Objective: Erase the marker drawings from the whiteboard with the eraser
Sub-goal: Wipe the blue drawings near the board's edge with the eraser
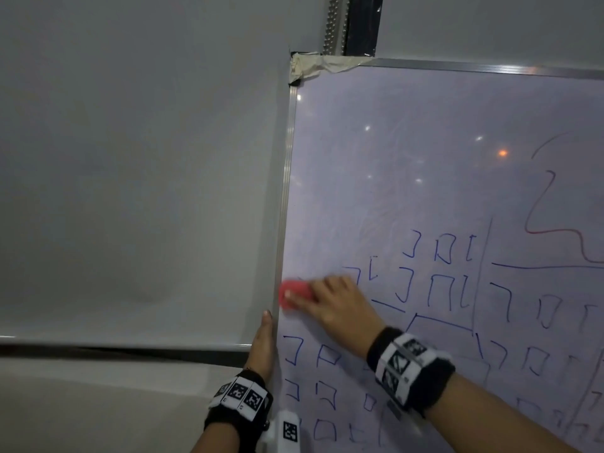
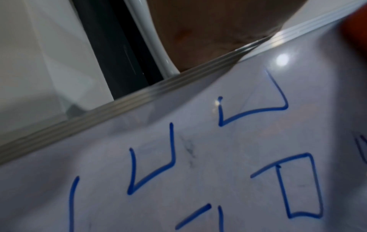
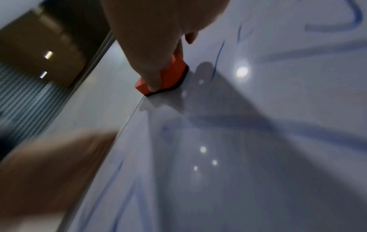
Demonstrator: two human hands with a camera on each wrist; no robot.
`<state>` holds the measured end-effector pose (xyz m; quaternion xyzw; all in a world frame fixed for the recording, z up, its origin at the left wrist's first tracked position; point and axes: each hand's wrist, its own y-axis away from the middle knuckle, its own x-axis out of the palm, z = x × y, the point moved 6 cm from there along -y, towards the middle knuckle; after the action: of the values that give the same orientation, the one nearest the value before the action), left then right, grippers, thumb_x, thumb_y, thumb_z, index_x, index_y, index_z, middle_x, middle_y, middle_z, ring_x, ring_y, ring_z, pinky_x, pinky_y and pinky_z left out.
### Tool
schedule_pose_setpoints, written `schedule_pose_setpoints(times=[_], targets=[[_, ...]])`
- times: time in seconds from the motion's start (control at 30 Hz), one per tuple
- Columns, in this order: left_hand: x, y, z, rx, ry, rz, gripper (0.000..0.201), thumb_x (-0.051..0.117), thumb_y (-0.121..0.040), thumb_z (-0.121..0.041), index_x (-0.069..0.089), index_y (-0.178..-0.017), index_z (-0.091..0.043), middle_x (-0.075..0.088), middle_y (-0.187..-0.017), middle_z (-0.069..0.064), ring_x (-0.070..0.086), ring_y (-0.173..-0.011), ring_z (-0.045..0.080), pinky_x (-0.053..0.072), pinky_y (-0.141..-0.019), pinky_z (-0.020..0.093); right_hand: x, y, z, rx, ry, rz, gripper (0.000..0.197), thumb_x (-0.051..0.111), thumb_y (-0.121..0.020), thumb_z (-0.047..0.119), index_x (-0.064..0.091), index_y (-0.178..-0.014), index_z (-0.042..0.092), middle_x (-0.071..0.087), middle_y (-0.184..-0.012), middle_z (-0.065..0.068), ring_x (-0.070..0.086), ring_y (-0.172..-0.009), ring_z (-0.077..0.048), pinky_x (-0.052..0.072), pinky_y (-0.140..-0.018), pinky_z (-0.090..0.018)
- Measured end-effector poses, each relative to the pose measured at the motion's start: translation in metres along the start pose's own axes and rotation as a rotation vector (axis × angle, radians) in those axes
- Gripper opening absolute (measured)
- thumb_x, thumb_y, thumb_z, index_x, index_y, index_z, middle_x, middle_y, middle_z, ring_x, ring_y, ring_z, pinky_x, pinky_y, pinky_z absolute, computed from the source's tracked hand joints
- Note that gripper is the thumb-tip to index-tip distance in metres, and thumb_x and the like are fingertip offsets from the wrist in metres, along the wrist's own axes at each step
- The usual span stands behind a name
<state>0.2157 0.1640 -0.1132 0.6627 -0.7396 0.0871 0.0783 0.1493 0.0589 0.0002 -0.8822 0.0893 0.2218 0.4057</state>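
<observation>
A whiteboard (image 1: 408, 165) with a metal frame fills the right of the head view; its upper left area is wiped, and blue marker drawings (image 1: 441, 289) cover the lower part, with a red line (image 1: 539, 204) at the right. My right hand (image 1: 336, 302) grips a red eraser (image 1: 292, 294) and presses it flat on the board beside the left frame. In the right wrist view the eraser (image 3: 170, 73) shows its black felt against the board. My left hand (image 1: 263, 344) rests with straight fingers along the board's left frame. Blue marks (image 2: 151, 169) sit close in the left wrist view.
A pale wall panel (image 1: 130, 174) lies left of the board, with a dark ledge (image 1: 114, 351) below it. Masking tape (image 1: 320, 65) covers the board's top left corner. A dark vertical strip (image 1: 356, 24) rises above it.
</observation>
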Motion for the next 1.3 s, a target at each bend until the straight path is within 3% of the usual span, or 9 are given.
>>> schedule_pose_setpoints(times=[0.07, 0.2, 0.4, 0.53, 0.67, 0.77, 0.87, 1.1, 1.3], targets=[[-0.001, -0.001, 0.003, -0.036, -0.035, -0.030, 0.068, 0.023, -0.095, -0.055, 0.037, -0.143, -0.009, 0.043, -0.143, 0.010, 0.039, -0.132, 0.022, 0.029, -0.110, 0.033, -0.021, -0.028, -0.035, 0.193, 0.007, -0.119, 0.049, 0.067, -0.072, 0.010, 0.059, -0.119, 0.022, 0.059, -0.084, -0.009, 0.050, -0.070, -0.025, 0.039, -0.063, -0.035], [0.004, 0.002, -0.002, -0.016, -0.015, -0.016, 0.060, 0.020, -0.100, -0.045, 0.038, -0.141, -0.007, 0.045, -0.141, 0.013, 0.039, -0.131, 0.024, 0.030, -0.099, 0.028, -0.006, -0.020, -0.022, 0.320, -0.068, -0.075, 0.070, 0.086, -0.060, 0.014, 0.055, -0.122, 0.022, 0.058, -0.086, -0.007, 0.050, -0.072, -0.024, 0.043, -0.063, -0.034], [0.010, 0.012, -0.013, 0.017, -0.063, 0.040, 0.063, 0.018, -0.094, -0.054, 0.060, -0.115, -0.013, 0.062, -0.117, 0.008, 0.050, -0.116, 0.021, 0.040, -0.097, 0.031, 0.014, 0.032, 0.026, 0.088, -0.083, 0.108, 0.040, 0.053, -0.079, 0.021, 0.051, -0.119, 0.028, 0.058, -0.087, -0.001, 0.043, -0.077, -0.018, 0.032, -0.070, -0.031], [0.003, 0.008, -0.008, -0.042, -0.112, 0.025, 0.066, 0.020, -0.094, -0.055, 0.041, -0.139, -0.012, 0.047, -0.139, 0.011, 0.043, -0.127, 0.023, 0.029, -0.106, 0.033, -0.041, 0.038, -0.088, 0.679, -0.112, -0.151, 0.026, 0.057, -0.083, 0.033, 0.054, -0.107, 0.025, 0.056, -0.079, -0.008, 0.050, -0.069, -0.023, 0.041, -0.063, -0.032], [0.005, 0.008, -0.008, -0.036, -0.158, 0.023, 0.065, 0.020, -0.095, -0.053, 0.034, -0.143, -0.011, 0.039, -0.145, 0.012, 0.034, -0.134, 0.025, 0.024, -0.110, 0.037, -0.044, 0.057, -0.097, 0.905, 0.004, -0.235, 0.042, 0.055, -0.082, 0.033, 0.045, -0.119, 0.018, 0.052, -0.084, -0.016, 0.048, -0.071, -0.030, 0.047, -0.058, -0.037], [0.002, 0.006, -0.006, -0.018, -0.141, 0.009, 0.083, 0.025, -0.079, -0.068, 0.040, -0.141, -0.015, 0.044, -0.143, 0.010, 0.041, -0.130, 0.024, 0.027, -0.113, 0.043, -0.011, 0.027, -0.032, 0.754, 0.006, -0.107, 0.061, 0.080, -0.066, 0.030, 0.046, -0.115, 0.019, 0.054, -0.077, -0.010, 0.050, -0.065, -0.026, 0.048, -0.052, -0.034], [0.003, 0.006, -0.005, -0.002, -0.145, -0.001, 0.072, 0.021, -0.088, -0.063, 0.043, -0.139, -0.017, 0.047, -0.140, 0.010, 0.043, -0.129, 0.025, 0.029, -0.112, 0.046, -0.006, 0.011, -0.007, 0.646, 0.011, -0.037, 0.061, 0.080, -0.062, 0.040, 0.045, -0.108, 0.022, 0.054, -0.077, -0.003, 0.049, -0.064, -0.019, 0.046, -0.056, -0.028], [0.002, 0.006, -0.008, 0.024, -0.174, -0.025, 0.061, 0.020, -0.098, -0.047, 0.040, -0.140, -0.008, 0.043, -0.142, 0.013, 0.038, -0.132, 0.024, 0.026, -0.108, 0.032, -0.037, 0.066, -0.076, 0.990, -0.063, -0.216, 0.041, 0.047, -0.082, 0.044, 0.042, -0.109, 0.014, 0.051, -0.083, -0.012, 0.050, -0.070, -0.027, 0.049, -0.057, -0.036], [0.006, 0.008, -0.016, 0.092, -0.155, -0.005, 0.077, 0.024, -0.088, -0.068, 0.043, -0.138, -0.013, 0.045, -0.141, 0.010, 0.041, -0.131, 0.022, 0.026, -0.114, 0.041, 0.002, -0.014, 0.007, 0.660, -0.004, -0.003, 0.056, 0.075, -0.066, 0.048, 0.044, -0.103, 0.021, 0.056, -0.079, 0.000, 0.051, -0.066, -0.016, 0.046, -0.057, -0.025]])
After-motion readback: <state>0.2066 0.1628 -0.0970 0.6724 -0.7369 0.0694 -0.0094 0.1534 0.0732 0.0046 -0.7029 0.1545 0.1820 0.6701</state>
